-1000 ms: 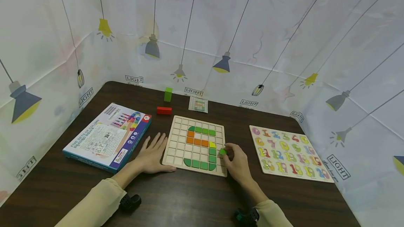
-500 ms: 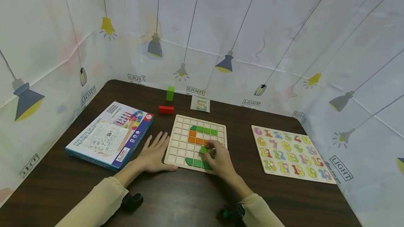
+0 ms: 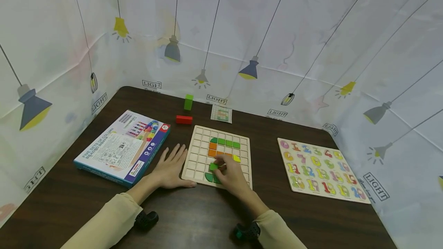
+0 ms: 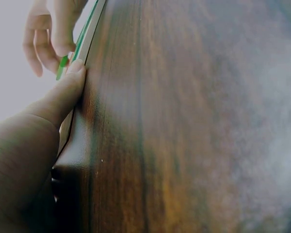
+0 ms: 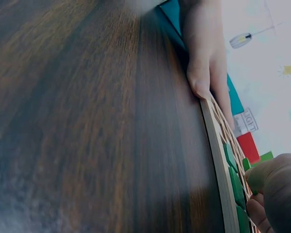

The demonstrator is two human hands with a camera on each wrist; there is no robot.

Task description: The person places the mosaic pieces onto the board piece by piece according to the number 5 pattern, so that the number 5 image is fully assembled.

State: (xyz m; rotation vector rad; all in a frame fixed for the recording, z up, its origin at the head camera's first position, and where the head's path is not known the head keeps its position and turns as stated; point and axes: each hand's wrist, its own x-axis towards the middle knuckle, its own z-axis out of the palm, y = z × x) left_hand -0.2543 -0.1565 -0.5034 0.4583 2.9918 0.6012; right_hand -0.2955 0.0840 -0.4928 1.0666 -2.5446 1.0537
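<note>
A wooden grid board [image 3: 197,153] lies on the dark table, with green, orange and yellow tiles set in some squares. My right hand [image 3: 230,174] pinches a green square tile [image 3: 213,166] between thumb and fingers over the lower middle of the board. It covers several tiles along the right and bottom. My left hand [image 3: 169,168] lies flat with fingers spread at the board's left edge, its thumb along the lower left corner. In the left wrist view, the left thumb [image 4: 70,85] touches the board's edge. In the right wrist view, dark green tiles [image 5: 236,187] sit along the near edge.
A boxed bead set [image 3: 121,145] lies left of the left hand. A red block [image 3: 184,120], an upright green block [image 3: 188,102] and a small pattern card [image 3: 221,114] stand or lie behind the board. A number puzzle board [image 3: 322,170] lies at the right.
My right hand has carried the green tile leftward from the board's right edge to over its lower middle. The left hand has stayed at the left edge. The head view has shifted slightly.
</note>
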